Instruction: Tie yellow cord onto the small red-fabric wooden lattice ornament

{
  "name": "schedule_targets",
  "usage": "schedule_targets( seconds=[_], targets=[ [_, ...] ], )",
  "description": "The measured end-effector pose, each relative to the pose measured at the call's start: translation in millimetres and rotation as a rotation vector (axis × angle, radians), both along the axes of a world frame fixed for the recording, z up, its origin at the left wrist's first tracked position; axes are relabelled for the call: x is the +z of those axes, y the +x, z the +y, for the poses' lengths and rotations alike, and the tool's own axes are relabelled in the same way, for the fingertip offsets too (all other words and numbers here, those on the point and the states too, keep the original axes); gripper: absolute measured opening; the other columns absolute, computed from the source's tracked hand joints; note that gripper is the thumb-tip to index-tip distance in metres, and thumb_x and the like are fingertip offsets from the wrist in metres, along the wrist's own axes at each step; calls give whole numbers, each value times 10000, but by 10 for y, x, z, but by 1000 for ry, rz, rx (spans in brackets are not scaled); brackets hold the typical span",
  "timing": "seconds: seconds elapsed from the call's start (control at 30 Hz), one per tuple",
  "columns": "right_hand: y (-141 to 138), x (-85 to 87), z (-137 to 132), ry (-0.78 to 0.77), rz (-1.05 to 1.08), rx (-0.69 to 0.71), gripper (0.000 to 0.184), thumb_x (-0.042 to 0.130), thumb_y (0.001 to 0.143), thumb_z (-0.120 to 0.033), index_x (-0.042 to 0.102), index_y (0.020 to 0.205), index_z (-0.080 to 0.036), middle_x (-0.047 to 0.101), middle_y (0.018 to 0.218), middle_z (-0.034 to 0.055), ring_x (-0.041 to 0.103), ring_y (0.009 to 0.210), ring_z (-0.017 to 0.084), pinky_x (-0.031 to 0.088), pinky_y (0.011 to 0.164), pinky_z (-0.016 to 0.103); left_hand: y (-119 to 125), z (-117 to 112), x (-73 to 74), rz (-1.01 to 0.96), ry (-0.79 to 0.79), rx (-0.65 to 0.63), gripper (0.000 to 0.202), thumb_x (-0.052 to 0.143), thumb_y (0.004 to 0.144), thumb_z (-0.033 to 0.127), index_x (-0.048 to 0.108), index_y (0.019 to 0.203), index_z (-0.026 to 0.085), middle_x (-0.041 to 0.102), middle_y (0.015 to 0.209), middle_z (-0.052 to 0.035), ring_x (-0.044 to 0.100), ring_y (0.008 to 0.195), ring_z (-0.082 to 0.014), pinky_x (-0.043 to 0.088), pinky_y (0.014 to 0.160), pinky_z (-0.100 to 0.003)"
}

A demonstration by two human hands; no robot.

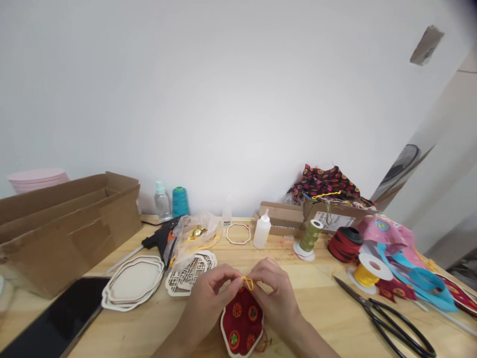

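Observation:
A short loop of yellow cord [248, 284] is pinched between the fingertips of my left hand [213, 294] and my right hand [276, 293]. Both hands are closed and nearly meet at the cord. Directly below them, a plaque [244, 320] of dark red patterned fabric with a pale scalloped rim rests near the table's front edge. The cord loop hangs over its top end; whether it is fastened there is hidden by my fingers. A bit of red thread [264, 343] lies by the plaque's lower right side.
Left are a cardboard box [74, 238], a phone [59, 318], wooden frames [132, 283], lattice pieces [192, 273] and a glue gun [160, 238]. A white bottle [262, 229] stands ahead. Right lie scissors [383, 315], a yellow cord spool [368, 273] and a red cord roll [345, 244].

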State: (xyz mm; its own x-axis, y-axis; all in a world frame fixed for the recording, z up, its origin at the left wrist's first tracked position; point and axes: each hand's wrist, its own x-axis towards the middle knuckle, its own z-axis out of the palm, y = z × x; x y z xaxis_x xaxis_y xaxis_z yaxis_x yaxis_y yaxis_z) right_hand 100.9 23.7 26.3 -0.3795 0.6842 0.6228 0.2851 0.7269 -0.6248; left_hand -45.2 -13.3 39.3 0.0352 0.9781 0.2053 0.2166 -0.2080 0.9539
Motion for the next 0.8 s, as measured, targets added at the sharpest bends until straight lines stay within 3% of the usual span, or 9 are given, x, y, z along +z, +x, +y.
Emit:
schedule_targets(
  seconds=[0.33,0.53,0.67,0.8],
  targets=[
    [-21,22,-67,376,-313,-134,209,428,800,-173,560,638,-180,514,592,13,406,552,120,268,505,257,10,33,-47,207,143,203,120,510,702,215,591,617,193,621,642,-5,558,656,-164,421,628,-247],
    [36,120,-119,582,-543,-120,205,415,817,-174,547,659,-169,507,561,9,385,550,132,247,519,279,2,28,-3,444,208,135,141,491,716,208,601,628,199,598,609,-4,552,636,-162,412,617,-247],
    [90,175,-22,390,-388,-68,169,466,801,-222,586,683,-199,539,583,0,427,582,130,281,558,274,8,6,41,481,209,14,159,481,731,209,629,675,216,608,637,-13,550,637,-159,413,630,-246],
    [113,167,79,112,-174,-11,128,550,742,-256,607,642,-200,570,600,-1,478,606,132,340,583,265,31,-3,38,389,205,-50,179,470,744,209,636,679,223,616,645,-1,550,626,-140,375,784,-271]
  ],
)
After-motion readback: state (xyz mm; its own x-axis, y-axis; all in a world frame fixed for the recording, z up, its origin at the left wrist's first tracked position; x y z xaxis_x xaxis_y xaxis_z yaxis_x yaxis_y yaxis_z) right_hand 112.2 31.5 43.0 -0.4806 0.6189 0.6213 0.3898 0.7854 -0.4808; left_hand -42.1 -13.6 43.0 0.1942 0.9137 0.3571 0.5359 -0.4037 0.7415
